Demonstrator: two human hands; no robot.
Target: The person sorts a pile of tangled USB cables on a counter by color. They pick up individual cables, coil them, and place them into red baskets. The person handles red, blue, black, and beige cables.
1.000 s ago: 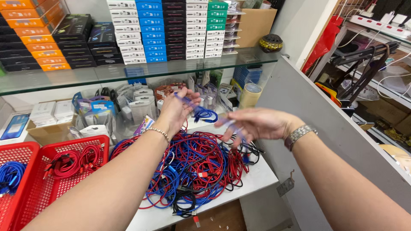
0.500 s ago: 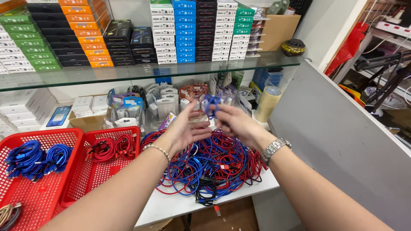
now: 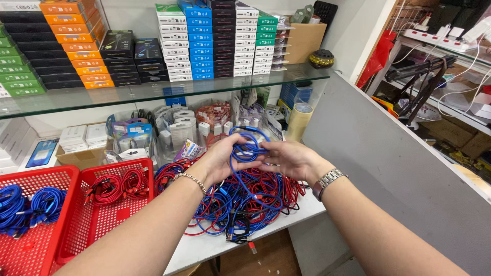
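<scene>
Left hand [image 3: 221, 159] and right hand [image 3: 287, 159] both gripping a looped blue cable [image 3: 247, 148] above a red-and-blue cable pile [image 3: 240, 199]; red baskets [image 3: 97, 214] nearby.

White table [image 3: 204, 248], tangled red and blue cables [image 3: 245, 202], red baskets [image 3: 97, 214]
</scene>
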